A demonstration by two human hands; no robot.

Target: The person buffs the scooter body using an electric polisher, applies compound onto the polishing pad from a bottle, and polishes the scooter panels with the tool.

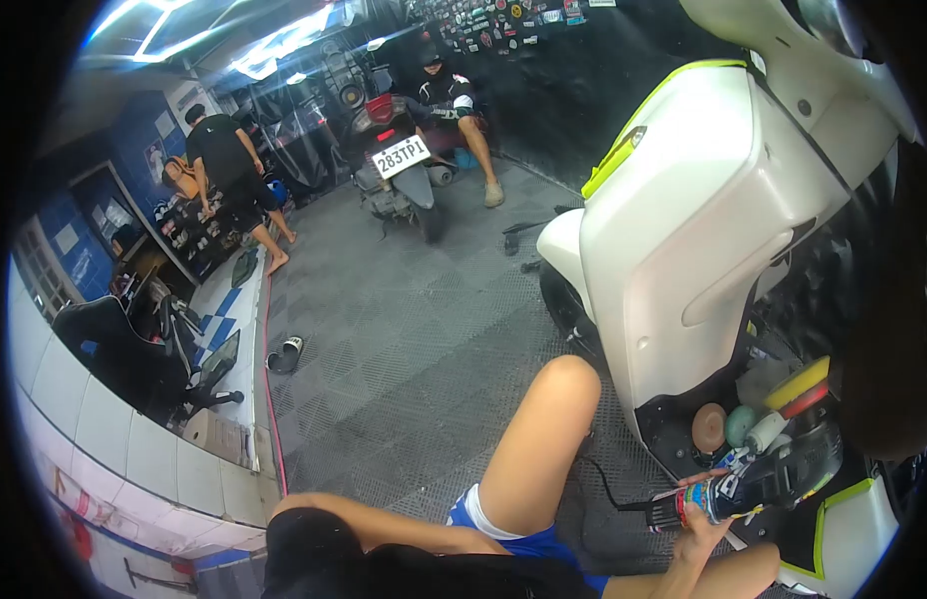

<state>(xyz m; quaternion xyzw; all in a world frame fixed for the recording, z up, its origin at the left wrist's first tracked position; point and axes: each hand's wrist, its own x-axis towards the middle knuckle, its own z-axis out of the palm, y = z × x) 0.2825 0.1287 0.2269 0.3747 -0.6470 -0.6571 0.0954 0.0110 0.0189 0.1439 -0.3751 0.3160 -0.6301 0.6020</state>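
My right hand [696, 534] is wrapped round the sticker-covered body of a corded power polisher [758, 489] at the lower right, its black cord trailing left. Near the tool's dark head sits a yellow and red foam pad [801, 389]; whether it is attached I cannot make out. Beside it, on the scooter's footboard, lie a round brown pad [708, 428], a green round pad [740, 425] and a small white bottle [766, 432]. My left forearm crosses my lap, and the hand at its end is hidden by my shirt and shorts.
A white scooter [683, 220] with lime trim stands close on the right. Farther back are a parked motorcycle [394, 170] with a seated person [452, 105] and another person [224, 165] walking. At left are a low tiled wall [134, 449], an office chair [124, 349] and slippers [285, 355].
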